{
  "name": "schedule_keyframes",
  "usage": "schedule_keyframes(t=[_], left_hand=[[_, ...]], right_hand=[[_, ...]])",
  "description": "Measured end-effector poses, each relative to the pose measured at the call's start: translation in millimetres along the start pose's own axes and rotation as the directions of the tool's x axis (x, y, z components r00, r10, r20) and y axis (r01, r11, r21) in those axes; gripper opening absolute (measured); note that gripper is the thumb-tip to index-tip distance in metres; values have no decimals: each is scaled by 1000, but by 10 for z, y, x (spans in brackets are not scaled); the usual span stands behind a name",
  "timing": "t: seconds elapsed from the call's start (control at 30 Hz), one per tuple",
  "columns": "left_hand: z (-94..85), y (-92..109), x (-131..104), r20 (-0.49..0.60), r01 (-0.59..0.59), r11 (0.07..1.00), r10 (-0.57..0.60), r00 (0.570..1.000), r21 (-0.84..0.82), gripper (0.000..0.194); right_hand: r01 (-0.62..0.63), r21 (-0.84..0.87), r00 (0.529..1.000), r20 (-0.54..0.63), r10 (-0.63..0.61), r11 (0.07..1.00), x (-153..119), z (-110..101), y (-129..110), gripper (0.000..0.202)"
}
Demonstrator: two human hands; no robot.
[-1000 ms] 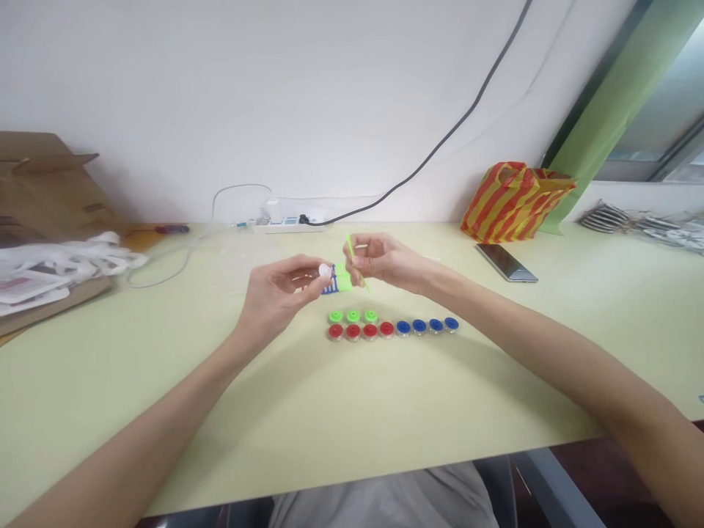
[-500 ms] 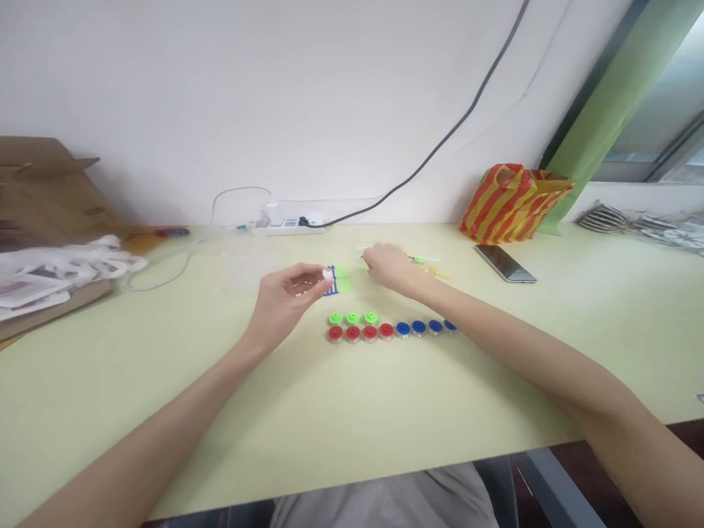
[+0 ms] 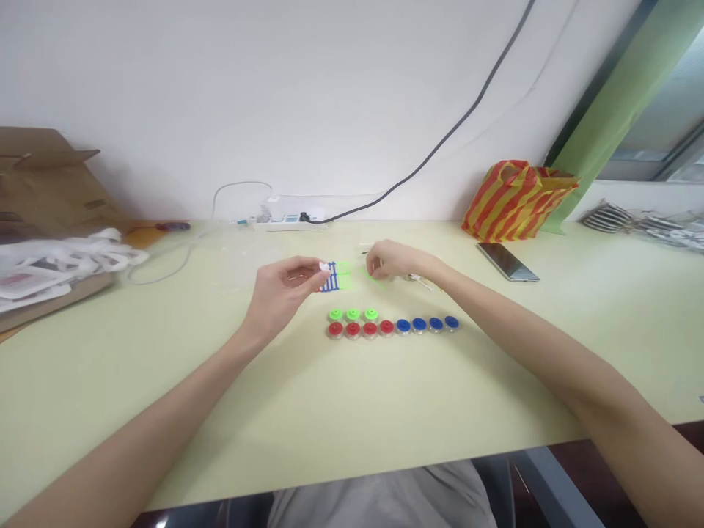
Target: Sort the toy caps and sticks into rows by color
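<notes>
Disc [image 3: 324,268] stayed clamped in left hand [image 3: 281,289]; right hand [image 3: 393,259], grip unclear, had lowered to green strip [image 3: 373,277], leaving pieces apart.

Discs [image 3: 386,328] lie before what seem grids [image 3: 333,281] — phone [image 3: 507,262] right, bag [image 3: 514,202] behind phone.

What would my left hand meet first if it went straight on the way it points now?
Probably the blue grid-like pieces just past the fingertips of your left hand, though depth is unclear and it might pass above them.
</notes>
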State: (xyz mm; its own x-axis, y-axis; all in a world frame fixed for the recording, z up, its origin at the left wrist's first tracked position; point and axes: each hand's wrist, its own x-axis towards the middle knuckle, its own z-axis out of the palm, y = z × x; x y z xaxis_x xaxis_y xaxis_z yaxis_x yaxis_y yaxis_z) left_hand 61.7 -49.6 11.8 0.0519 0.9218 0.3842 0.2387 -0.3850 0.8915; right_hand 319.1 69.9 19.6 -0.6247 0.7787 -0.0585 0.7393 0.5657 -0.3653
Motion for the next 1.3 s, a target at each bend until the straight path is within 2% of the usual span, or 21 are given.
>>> schedule_keyframes(t=[0.27, 0.7, 0.93, 1.3], left_hand=[[9, -13, 0, 14, 0, 1000, 0, 1000, -6, 37], [10, -42, -2, 13, -10, 1000, 10, 1000, 11, 33], [7, -41, -3, 17, -2, 1000, 1, 1000, 15, 32], [12, -79, 7, 16, 3, 1000, -4, 1000, 16, 35]], right_hand=[[93, 4, 995, -32, -93, 996, 99, 71, 63, 18], [73, -114, 971, -220, -97, 991, 205, 282, -38, 16], [85, -119, 967, -228, -110, 989, 244, 314, -53, 20], [32, -155, 967, -245, -70, 987, 227, 304, -88, 21]])
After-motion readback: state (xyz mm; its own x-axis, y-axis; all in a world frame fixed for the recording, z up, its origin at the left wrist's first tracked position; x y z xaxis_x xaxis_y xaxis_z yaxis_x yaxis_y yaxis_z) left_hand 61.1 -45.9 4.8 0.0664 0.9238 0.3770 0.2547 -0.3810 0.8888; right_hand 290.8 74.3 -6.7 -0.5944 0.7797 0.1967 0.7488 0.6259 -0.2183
